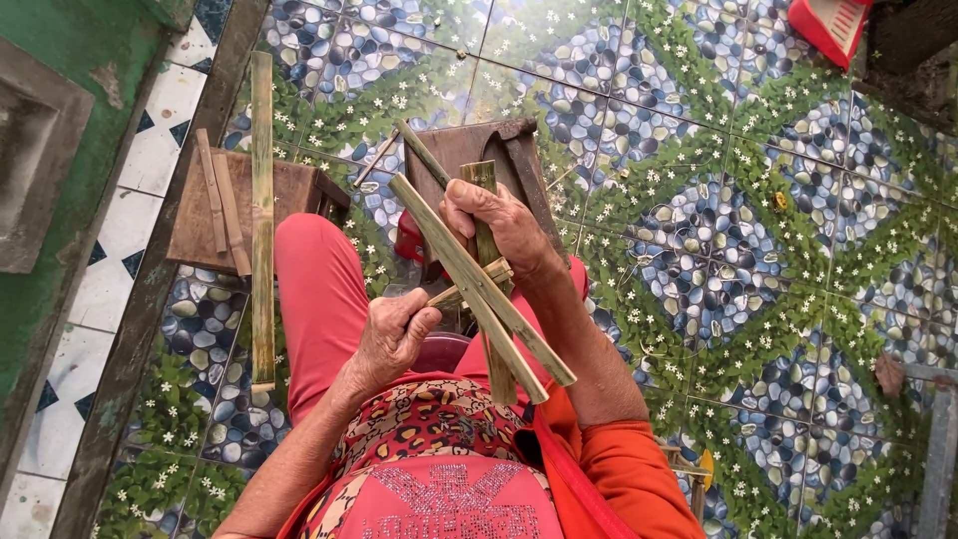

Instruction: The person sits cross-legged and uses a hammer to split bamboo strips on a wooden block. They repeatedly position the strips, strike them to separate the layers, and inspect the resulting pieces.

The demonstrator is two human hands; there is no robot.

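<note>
My right hand is closed around several split bamboo strips, greenish outside and pale inside. They fan out: one runs diagonally from upper left down to the right, another stands almost upright. My left hand grips a short pale wooden handle that meets the strips just below my right hand. Whether a blade is on it I cannot tell. Both hands are over my lap, above pink trousers.
A long bamboo pole lies at my left across a low wooden stool with short strips on it. A dark wooden block stands ahead. A red plastic thing is top right. The floor is patterned tile; a green wall is at left.
</note>
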